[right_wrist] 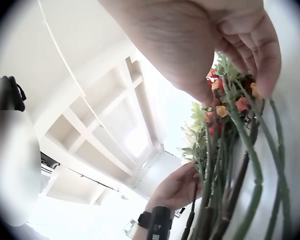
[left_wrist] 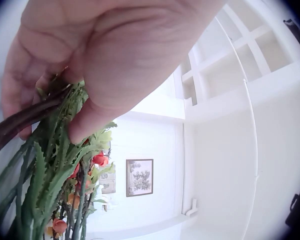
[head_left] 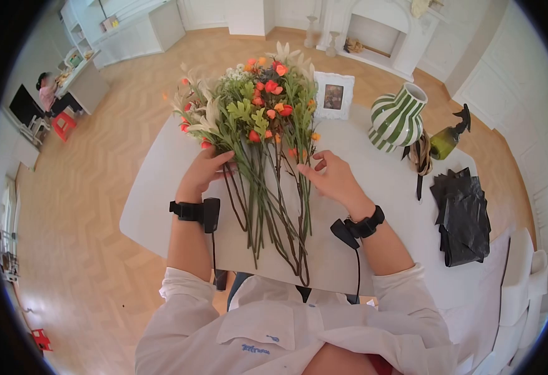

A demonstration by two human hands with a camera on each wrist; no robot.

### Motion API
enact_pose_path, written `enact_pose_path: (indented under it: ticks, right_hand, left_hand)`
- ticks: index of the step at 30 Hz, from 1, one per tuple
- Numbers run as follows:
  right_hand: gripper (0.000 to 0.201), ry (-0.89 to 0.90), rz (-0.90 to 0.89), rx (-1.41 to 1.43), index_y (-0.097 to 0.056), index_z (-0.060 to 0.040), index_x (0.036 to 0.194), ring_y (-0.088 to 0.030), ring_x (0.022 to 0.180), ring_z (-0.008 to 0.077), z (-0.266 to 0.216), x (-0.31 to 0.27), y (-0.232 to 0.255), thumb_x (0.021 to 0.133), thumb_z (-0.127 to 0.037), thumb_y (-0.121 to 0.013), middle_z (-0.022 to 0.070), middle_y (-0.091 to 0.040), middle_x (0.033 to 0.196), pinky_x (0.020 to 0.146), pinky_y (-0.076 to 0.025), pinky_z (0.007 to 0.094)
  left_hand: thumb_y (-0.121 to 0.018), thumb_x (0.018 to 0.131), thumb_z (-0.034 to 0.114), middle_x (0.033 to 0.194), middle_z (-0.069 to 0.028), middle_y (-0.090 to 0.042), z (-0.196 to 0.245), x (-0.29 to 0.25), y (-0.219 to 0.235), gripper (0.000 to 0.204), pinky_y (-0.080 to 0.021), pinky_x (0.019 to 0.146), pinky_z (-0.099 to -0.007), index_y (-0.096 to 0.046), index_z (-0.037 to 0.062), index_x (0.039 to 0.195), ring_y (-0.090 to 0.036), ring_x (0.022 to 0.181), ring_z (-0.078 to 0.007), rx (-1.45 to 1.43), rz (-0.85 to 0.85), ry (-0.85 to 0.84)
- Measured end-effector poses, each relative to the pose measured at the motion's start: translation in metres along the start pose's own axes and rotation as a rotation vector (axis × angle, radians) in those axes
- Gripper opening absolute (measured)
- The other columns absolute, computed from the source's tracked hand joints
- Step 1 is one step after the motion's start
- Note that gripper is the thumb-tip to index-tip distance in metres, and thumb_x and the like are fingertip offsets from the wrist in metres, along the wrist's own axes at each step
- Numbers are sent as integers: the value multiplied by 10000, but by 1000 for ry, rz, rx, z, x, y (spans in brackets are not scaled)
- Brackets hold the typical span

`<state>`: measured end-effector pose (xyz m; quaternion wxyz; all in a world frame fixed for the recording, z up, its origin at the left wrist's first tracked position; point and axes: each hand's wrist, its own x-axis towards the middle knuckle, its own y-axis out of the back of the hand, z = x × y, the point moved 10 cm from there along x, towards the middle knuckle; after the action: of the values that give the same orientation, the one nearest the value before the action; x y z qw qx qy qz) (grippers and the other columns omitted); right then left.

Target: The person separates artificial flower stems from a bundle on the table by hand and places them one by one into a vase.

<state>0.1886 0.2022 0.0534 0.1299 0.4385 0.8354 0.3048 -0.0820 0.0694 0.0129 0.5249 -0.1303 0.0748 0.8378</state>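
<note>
A large bunch of artificial flowers [head_left: 258,122] lies on the white table [head_left: 155,200], its red, orange and cream heads pointing away and its long stems [head_left: 274,212] toward the person. At the bunch's left side, the left hand [head_left: 204,170] holds some stems. The left wrist view shows its thumb over green serrated leaves [left_wrist: 45,175] and a dark stem [left_wrist: 27,117], with the fingers curled behind. The right hand [head_left: 333,178] is at the bunch's right edge, thumb and fingers apart and loosely bent beside the stems. In the right wrist view, green stems [right_wrist: 252,165] pass below its fingertips.
Right of the bunch stand a green-and-white striped vase [head_left: 396,119], a green spray bottle [head_left: 446,142] and a coil of ribbon [head_left: 419,156]. Black plastic bags [head_left: 465,219] lie nearer. A white picture frame [head_left: 333,95] stands behind. Another person [head_left: 47,94] sits far left.
</note>
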Motion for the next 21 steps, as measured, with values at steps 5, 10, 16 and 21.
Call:
enact_pose_path:
  ticks: [5,10,16,21]
  right_hand:
    - [791,-159,-276,147,-490,81,1333,-672,658,222,6,-9,-27,804,-431,-779,167,-666,879,587,-535,315]
    - [827,149,-289,50,-458,75,1381,-682,757,217,-1,-6,-38,789,-395,-795,166,-667,901,642,-546,316]
    - [804,-17,-356,195,-420,76,1418,-669,710,184,6,-10,-40,815,-312,-785,139,-658,906,595,-537,293]
    - [790,-58,-351,292,-411,70,1426,-647,615,162,19,-6,-44,831,-294,-780,129,-652,896,549,-530,275]
  left_hand:
    - [-718,901,324,1076,-74,-663,5,-4,1,464,-568,704,-327,-569,7,1205,-688,840,-178,124,86,-19]
    - [-729,878,408,976,-90,-679,12,-16,28,581,-577,703,-318,-550,1,1253,-697,802,-194,367,124,59]
    - [-724,866,449,961,-145,-708,38,-35,68,619,-552,697,-336,-595,-27,1239,-697,783,-236,731,385,14]
    - [-653,883,403,869,-200,-699,61,-27,37,446,-504,742,-437,-678,-20,1024,-654,815,-387,1019,316,-234]
